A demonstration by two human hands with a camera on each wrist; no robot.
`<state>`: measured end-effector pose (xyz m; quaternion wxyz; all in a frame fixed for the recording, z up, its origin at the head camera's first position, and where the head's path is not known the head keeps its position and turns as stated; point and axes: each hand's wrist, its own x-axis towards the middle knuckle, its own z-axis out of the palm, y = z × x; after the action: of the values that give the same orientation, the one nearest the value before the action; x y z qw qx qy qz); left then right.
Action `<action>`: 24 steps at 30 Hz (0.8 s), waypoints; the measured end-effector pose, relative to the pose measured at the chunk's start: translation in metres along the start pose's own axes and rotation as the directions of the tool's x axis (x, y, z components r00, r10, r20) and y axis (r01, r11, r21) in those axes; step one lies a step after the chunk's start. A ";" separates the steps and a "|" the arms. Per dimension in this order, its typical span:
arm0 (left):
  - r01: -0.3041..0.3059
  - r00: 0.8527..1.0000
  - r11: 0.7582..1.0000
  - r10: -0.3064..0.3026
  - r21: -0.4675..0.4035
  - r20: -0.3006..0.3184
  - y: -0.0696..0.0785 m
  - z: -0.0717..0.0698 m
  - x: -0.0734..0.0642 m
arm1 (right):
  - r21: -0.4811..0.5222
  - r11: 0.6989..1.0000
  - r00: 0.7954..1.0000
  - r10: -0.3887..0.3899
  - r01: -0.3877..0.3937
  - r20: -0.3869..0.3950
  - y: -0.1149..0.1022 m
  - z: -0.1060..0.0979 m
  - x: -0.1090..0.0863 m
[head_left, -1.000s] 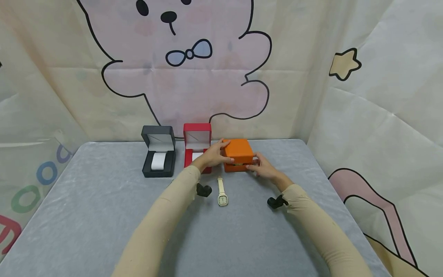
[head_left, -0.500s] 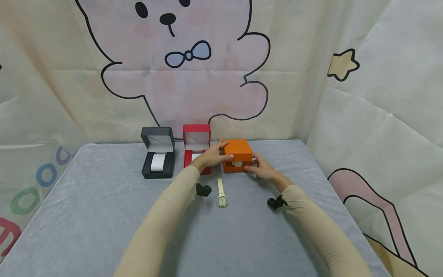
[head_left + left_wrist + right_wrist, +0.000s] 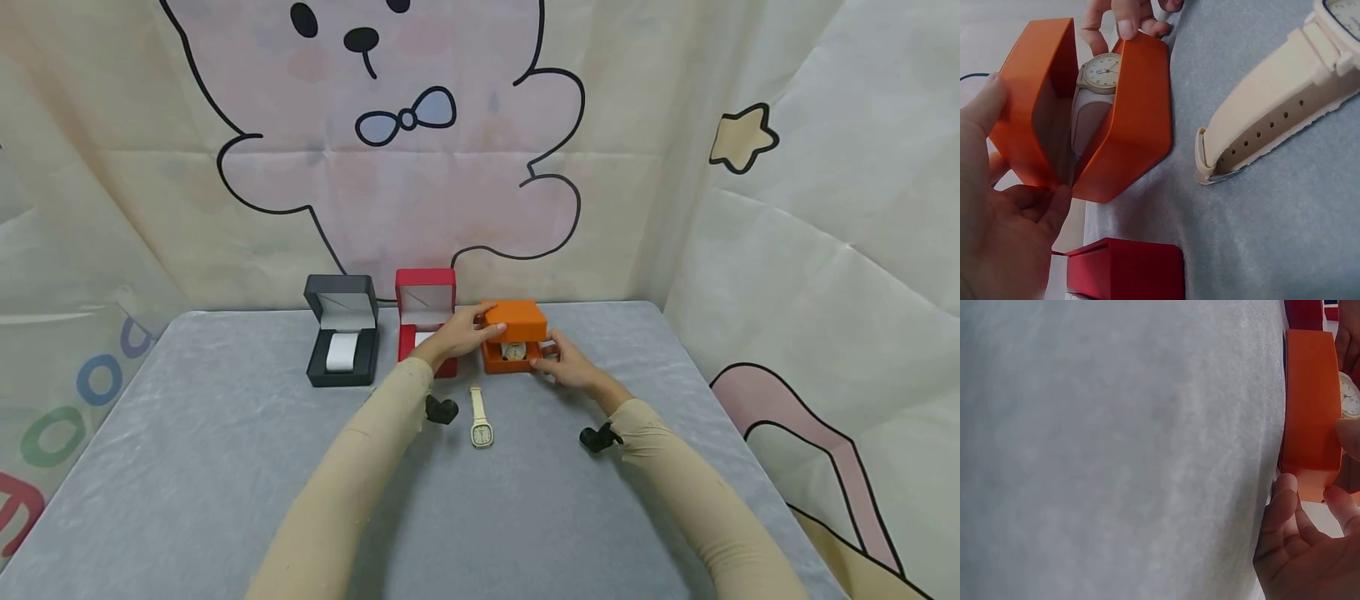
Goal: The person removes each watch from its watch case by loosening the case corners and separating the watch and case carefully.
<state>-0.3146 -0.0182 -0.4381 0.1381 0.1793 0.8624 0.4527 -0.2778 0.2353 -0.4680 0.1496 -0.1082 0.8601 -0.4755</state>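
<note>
An orange watch box (image 3: 512, 365) stands partly open at the back of the table, with a round-dialed watch (image 3: 1102, 72) on a white cushion inside. My left hand (image 3: 457, 335) grips its raised lid (image 3: 1029, 94), thumb and fingers on opposite sides. On the right, my right hand (image 3: 572, 363) holds the box's base (image 3: 1313, 406) at its corner, fingertips on the front and side walls. A cream watch (image 3: 482, 423) lies on the cloth in front of the box, its strap pointing toward it.
A red watch box (image 3: 426, 279) with its lid up stands left of the orange one, partly behind my left hand. Further left is an open dark grey watch box (image 3: 343, 285) with a white cushion. A printed curtain (image 3: 622, 167) hangs behind the grey cloth-covered table (image 3: 510, 517).
The orange box's lid has tilted up and back under my left hand, bringing the watch inside into view. My right hand stays at the base.
</note>
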 end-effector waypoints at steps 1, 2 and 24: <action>0.002 1.000 1.000 -0.002 -0.002 -0.003 0.000 0.000 0.000 | -0.001 1.000 1.000 0.003 -0.003 0.000 0.000 0.000 0.000; 0.003 1.000 1.000 -0.003 -0.006 -0.005 0.000 0.000 0.001 | -0.002 1.000 1.000 0.006 -0.006 0.001 0.000 0.000 0.000; 0.047 0.992 0.991 -0.061 -0.128 -0.108 0.009 0.001 0.008 | -0.021 1.000 1.000 -0.012 0.013 0.005 0.004 0.000 0.001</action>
<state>-0.3197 -0.0099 -0.4319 0.1130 0.1212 0.8432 0.5113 -0.2792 0.2373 -0.4719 0.1476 -0.1163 0.8639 -0.4672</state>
